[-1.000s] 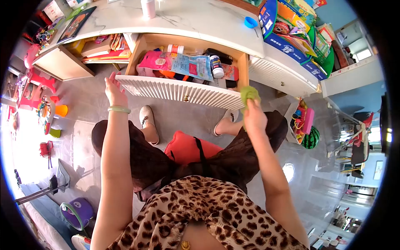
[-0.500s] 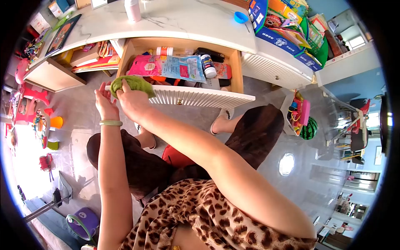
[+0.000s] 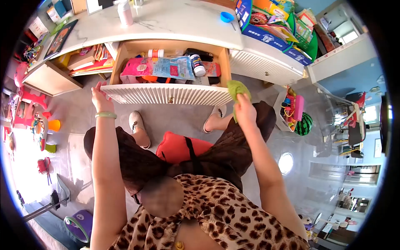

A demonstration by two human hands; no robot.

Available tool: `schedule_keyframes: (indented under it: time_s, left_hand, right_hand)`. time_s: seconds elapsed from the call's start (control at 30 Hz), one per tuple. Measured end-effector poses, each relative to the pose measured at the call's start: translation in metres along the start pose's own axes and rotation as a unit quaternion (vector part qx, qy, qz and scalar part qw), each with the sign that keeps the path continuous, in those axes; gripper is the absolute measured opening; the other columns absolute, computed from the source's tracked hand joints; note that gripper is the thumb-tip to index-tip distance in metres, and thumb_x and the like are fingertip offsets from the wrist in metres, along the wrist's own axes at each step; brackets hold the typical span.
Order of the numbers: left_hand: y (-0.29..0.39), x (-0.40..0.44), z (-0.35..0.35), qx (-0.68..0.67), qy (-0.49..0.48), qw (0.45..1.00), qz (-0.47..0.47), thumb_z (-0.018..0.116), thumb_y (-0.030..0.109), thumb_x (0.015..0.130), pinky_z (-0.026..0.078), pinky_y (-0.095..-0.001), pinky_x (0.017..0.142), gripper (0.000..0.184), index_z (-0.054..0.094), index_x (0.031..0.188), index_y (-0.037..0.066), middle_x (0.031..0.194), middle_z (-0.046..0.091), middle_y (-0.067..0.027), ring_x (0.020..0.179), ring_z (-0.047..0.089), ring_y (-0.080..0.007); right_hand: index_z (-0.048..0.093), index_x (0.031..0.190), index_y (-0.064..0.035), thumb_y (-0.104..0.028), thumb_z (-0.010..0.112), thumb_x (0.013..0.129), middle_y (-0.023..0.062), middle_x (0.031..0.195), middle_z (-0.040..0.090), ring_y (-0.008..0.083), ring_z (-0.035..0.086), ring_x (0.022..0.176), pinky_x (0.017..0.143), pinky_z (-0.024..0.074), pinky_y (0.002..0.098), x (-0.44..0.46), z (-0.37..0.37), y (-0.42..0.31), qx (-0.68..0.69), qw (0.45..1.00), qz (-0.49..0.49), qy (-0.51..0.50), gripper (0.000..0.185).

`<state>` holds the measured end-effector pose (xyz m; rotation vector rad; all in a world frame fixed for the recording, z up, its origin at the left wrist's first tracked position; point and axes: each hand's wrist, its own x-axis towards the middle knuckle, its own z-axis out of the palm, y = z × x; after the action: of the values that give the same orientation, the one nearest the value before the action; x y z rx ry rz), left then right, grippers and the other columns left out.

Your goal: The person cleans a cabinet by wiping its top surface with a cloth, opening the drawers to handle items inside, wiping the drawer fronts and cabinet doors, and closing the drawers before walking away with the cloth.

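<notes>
So your right hand (image 3: 245,111) has its fingers closed around the green cloth (image 3: 238,88), which is up at the right end of the pulled-out drawer's ribbed front (image 3: 166,95). Your left hand (image 3: 101,96) is at the other end, can't tell if it's really gripping. Pink-and-blue packet (image 3: 173,68) and white-capped bottle (image 3: 198,66) are lying inside, fwiw.
</notes>
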<state>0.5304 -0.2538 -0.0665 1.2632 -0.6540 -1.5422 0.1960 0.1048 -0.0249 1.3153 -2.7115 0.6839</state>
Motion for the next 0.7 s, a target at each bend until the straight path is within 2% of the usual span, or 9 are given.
schedule_keyframes:
  time_s: [0.07, 0.13, 0.23, 0.37, 0.5, 0.6, 0.63, 0.67, 0.7]
  left_hand:
    - [0.006, 0.008, -0.005, 0.0, -0.011, 1.0, -0.012, 0.025, 0.046, 0.096, 0.026, -0.0401, 0.087, 0.046, 0.051, 0.122, 0.018, 0.119, 0.058, 0.0034, 0.101, 0.046, -0.0133]
    - [0.013, 0.016, -0.011, 0.0, -0.031, 0.999, -0.024, 0.026, 0.046, 0.096, 0.026, -0.0392, 0.084, 0.046, 0.051, 0.123, 0.019, 0.119, 0.058, 0.0043, 0.098, 0.046, -0.0133]
    - [0.028, 0.013, -0.012, 0.006, -0.047, 0.999, -0.002, 0.024, 0.045, 0.096, 0.022, -0.0474, 0.095, 0.049, 0.047, 0.128, 0.016, 0.123, 0.057, 0.002, 0.109, 0.045, -0.0152]
    - [0.037, 0.014, -0.015, -0.002, -0.072, 0.997, -0.002, 0.023, 0.044, 0.097, 0.015, -0.0501, 0.102, 0.051, 0.044, 0.131, 0.014, 0.128, 0.054, -0.0001, 0.119, 0.041, -0.0177]
    - [0.031, 0.018, -0.019, -0.015, -0.109, 0.994, -0.029, 0.022, 0.049, 0.095, 0.013, -0.0479, 0.102, 0.053, 0.042, 0.133, 0.017, 0.133, 0.05, 0.0032, 0.119, 0.038, -0.0169]
    - [0.033, 0.011, -0.016, 0.002, -0.102, 0.995, -0.015, 0.025, 0.046, 0.095, 0.024, -0.0452, 0.095, 0.051, 0.046, 0.13, 0.015, 0.128, 0.054, -0.001, 0.118, 0.042, -0.0173]
    - [0.034, 0.009, -0.016, -0.001, -0.103, 0.995, -0.006, 0.025, 0.045, 0.095, 0.024, -0.045, 0.095, 0.051, 0.048, 0.129, 0.015, 0.127, 0.054, -0.0011, 0.117, 0.043, -0.0171]
    - [0.035, 0.007, -0.017, -0.001, -0.103, 0.995, 0.005, 0.026, 0.045, 0.095, 0.024, -0.0448, 0.095, 0.05, 0.049, 0.128, 0.015, 0.127, 0.055, -0.0011, 0.117, 0.043, -0.017]
    - [0.036, 0.003, -0.017, -0.01, -0.098, 0.995, 0.008, 0.026, 0.044, 0.095, 0.024, -0.0446, 0.095, 0.049, 0.049, 0.127, 0.014, 0.126, 0.055, -0.0014, 0.117, 0.044, -0.0175]
  right_hand:
    - [0.053, 0.116, 0.0007, -0.005, 0.052, 0.083, 0.0145, 0.107, 0.06, 0.027, 0.061, 0.092, 0.077, 0.0478, 0.0384, 0.01, 0.009, 0.046, 0.18, 0.983, 0.009, 0.047, 0.033]
    - [0.052, 0.119, 0.0002, -0.007, 0.05, 0.085, 0.0105, 0.101, 0.062, 0.0212, 0.061, 0.089, 0.071, 0.0495, 0.0349, 0.011, -0.022, 0.023, 0.582, 0.795, 0.169, 0.019, 0.035]
    - [0.052, 0.119, -0.0052, -0.014, 0.054, 0.084, 0.0074, 0.101, 0.062, 0.0184, 0.062, 0.085, 0.068, 0.0511, 0.0289, 0.002, -0.057, 0.006, 0.73, 0.654, 0.192, -0.06, 0.036]
    - [0.053, 0.118, -0.006, -0.016, 0.054, 0.084, 0.0079, 0.101, 0.062, 0.0183, 0.063, 0.083, 0.065, 0.0523, 0.0277, -0.002, -0.074, -0.032, 0.771, 0.585, 0.247, -0.034, 0.036]
    - [0.052, 0.12, -0.0023, -0.011, 0.054, 0.084, 0.0087, 0.107, 0.062, 0.0185, 0.06, 0.094, 0.08, 0.0483, 0.028, 0.008, -0.057, -0.037, 0.754, 0.607, 0.24, -0.068, 0.038]
    - [0.052, 0.12, 0.0004, -0.009, 0.056, 0.082, 0.009, 0.112, 0.06, 0.0213, 0.059, 0.1, 0.084, 0.0455, 0.0301, 0.017, -0.012, -0.002, 0.547, 0.812, 0.197, -0.058, 0.039]
    - [0.054, 0.115, 0.0007, -0.009, 0.059, 0.081, 0.0118, 0.106, 0.062, 0.0252, 0.058, 0.101, 0.082, 0.0446, 0.0311, 0.019, -0.001, 0.01, 0.343, 0.933, 0.096, -0.046, 0.035]
    - [0.053, 0.112, -0.0003, -0.011, 0.058, 0.081, 0.0164, 0.107, 0.059, 0.0317, 0.058, 0.1, 0.083, 0.0446, 0.0339, 0.017, 0.004, 0.012, 0.158, 0.987, 0.015, -0.009, 0.033]
    - [0.052, 0.111, -0.0004, -0.012, 0.058, 0.082, 0.0199, 0.111, 0.054, 0.0379, 0.056, 0.099, 0.084, 0.0448, 0.0377, 0.015, 0.001, 0.002, 0.109, 0.993, -0.042, 0.001, 0.032]
